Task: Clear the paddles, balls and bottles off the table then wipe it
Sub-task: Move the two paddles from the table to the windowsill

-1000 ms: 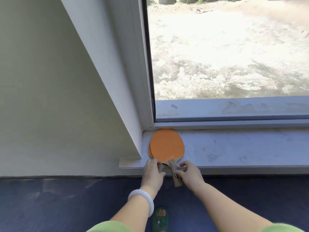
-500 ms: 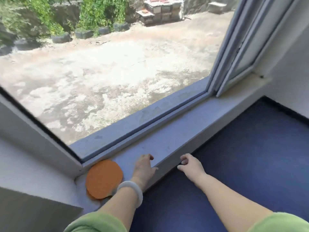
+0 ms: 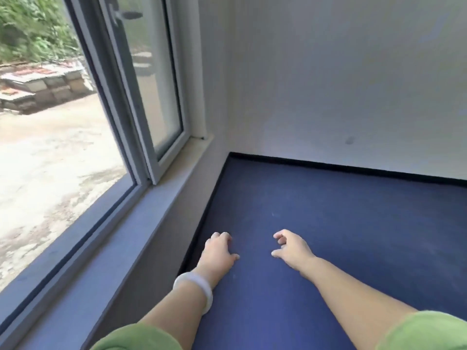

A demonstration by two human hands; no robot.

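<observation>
as only one view is supplied, this entry covers the head camera alone.

item 1: left hand (image 3: 219,251), white bangle (image 3: 195,289) on the wrist, green sleeve (image 3: 136,338) at the frame edge. fingers curled loosely, palm down, holding nothing.

item 2: right hand (image 3: 290,246), fingers spread and slightly bent, likewise holding nothing. the two hands sit near each other, apart, both over the blue surface.

item 3: dark blue surface (image 3: 328,223), running to a white wall (image 3: 341,84) with a black border strip. whether this is floor or desk top cannot be told; nothing lies on the visible part.

item 4: grey window sill (image 3: 141,223) left of the hands, bare in the visible stretch, below a window (image 3: 151,84) with an open casement.

item 5: paddles, balls, bottles: none in view; location not shown. no cloth in view.

status, as a judgement: neither hand carries anything, so the person seems between pickups. how much clearing is done cannot be told; wiping appears not yet begun.
</observation>
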